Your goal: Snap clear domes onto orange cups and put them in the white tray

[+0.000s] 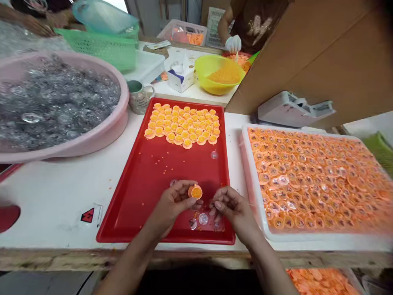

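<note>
From my end I see the left hand (171, 203) with its grip pinched on a cup (196, 192), raised over the near part of the red tray (132, 192). The right hand (233, 208) is just beside it, its grip narrow; I can't tell whether it holds anything. Clear discs (203, 219) lie near both hands, and filled cups (184, 134) crowd the tray's far end.

Two bare forearms (138, 252) reach forward from below. The bare left hand (172, 202) pinches with thumb and fingers; the bare right hand (236, 209) — near to it, but not touching — has its fingers curled inward, the thumb beside them.
</note>
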The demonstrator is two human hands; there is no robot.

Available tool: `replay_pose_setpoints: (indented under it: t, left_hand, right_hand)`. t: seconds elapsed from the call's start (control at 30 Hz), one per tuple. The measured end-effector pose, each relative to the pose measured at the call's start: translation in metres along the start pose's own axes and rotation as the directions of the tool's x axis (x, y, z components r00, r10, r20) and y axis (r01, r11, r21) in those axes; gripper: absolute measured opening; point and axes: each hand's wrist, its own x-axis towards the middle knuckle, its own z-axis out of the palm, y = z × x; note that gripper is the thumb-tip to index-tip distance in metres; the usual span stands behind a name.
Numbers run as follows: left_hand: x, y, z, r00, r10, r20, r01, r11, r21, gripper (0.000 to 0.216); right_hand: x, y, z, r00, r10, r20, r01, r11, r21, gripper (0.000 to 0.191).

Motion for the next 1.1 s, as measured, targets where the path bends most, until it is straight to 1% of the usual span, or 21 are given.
replay_pose_setpoints:
  t: [0.17, 0.27, 0.37, 0.43, 0.5, 0.57, 0.6, 0.67, 0.73, 0.83, 0.9, 0.97, 1.1]
  left_hand:
    - [0.000, -0.002, 0.006, 1.000, -0.005, 0.021, 0.005, 1.000, 0.004, 0.031]
    - [-0.001, -0.001, 0.013, 0.999, -0.032, 0.039, 0.031, 1.000, 0.003, 0.032]
    - [-0.003, 0.000, 0.019, 0.995, -0.062, 0.078, 0.060, 0.998, 0.031, 0.031]
    - [-0.006, 0.000, 0.022, 0.995, -0.051, 0.090, 0.043, 0.995, 0.090, 0.034]
    - [-0.008, -0.002, 0.025, 0.999, 0.014, 0.037, -0.021, 0.978, 0.207, 0.035]
    - [-0.010, -0.004, 0.026, 0.991, 0.126, -0.039, -0.106, 0.937, 0.332, 0.035]
    - [-0.010, -0.005, 0.027, 0.981, 0.186, -0.058, -0.152, 0.917, 0.368, 0.033]
    - [-0.012, -0.006, 0.029, 0.957, 0.285, -0.060, -0.242, 0.892, 0.382, 0.027]
    - [-0.013, -0.005, 0.030, 0.930, 0.364, -0.042, -0.327, 0.876, 0.355, 0.023]
    - [-0.015, -0.002, 0.032, 0.893, 0.450, -0.005, -0.423, 0.844, 0.330, 0.028]
    - [-0.015, 0.000, 0.032, 0.883, 0.469, -0.004, -0.445, 0.842, 0.303, 0.036]
    - [-0.016, 0.000, 0.033, 0.894, 0.448, -0.011, -0.428, 0.861, 0.275, 0.039]
    - [-0.017, -0.003, 0.033, 0.919, 0.395, 0.000, -0.382, 0.888, 0.257, 0.030]
  right_hand:
    - [0.000, -0.004, 0.002, 1.000, -0.021, -0.008, 0.021, 1.000, -0.006, 0.021]
    - [0.003, -0.005, 0.004, 1.000, -0.019, 0.000, 0.019, 1.000, -0.005, 0.019]
    - [0.006, -0.003, 0.008, 0.998, -0.042, -0.051, 0.043, 0.999, 0.020, 0.022]
    - [0.007, -0.002, 0.012, 0.994, -0.068, -0.089, 0.067, 0.998, -0.014, 0.022]
    - [0.007, 0.000, 0.015, 0.988, -0.104, -0.116, 0.094, 0.991, -0.091, 0.018]
    - [0.004, 0.001, 0.018, 0.980, -0.150, -0.131, 0.130, 0.980, -0.150, 0.014]
    - [0.003, 0.001, 0.019, 0.974, -0.175, -0.141, 0.152, 0.975, -0.161, 0.013]
    - [-0.001, 0.000, 0.021, 0.965, -0.211, -0.157, 0.186, 0.969, -0.160, 0.011]
    - [-0.006, -0.001, 0.023, 0.956, -0.237, -0.172, 0.211, 0.965, -0.159, 0.010]
    - [-0.010, -0.004, 0.025, 0.939, -0.287, -0.189, 0.258, 0.952, -0.167, 0.009]
    - [-0.012, -0.005, 0.026, 0.926, -0.328, -0.188, 0.295, 0.938, -0.183, 0.008]
    - [-0.013, -0.005, 0.027, 0.911, -0.365, -0.193, 0.324, 0.922, -0.213, 0.007]
    - [-0.015, -0.004, 0.029, 0.886, -0.415, -0.206, 0.357, 0.895, -0.268, 0.007]
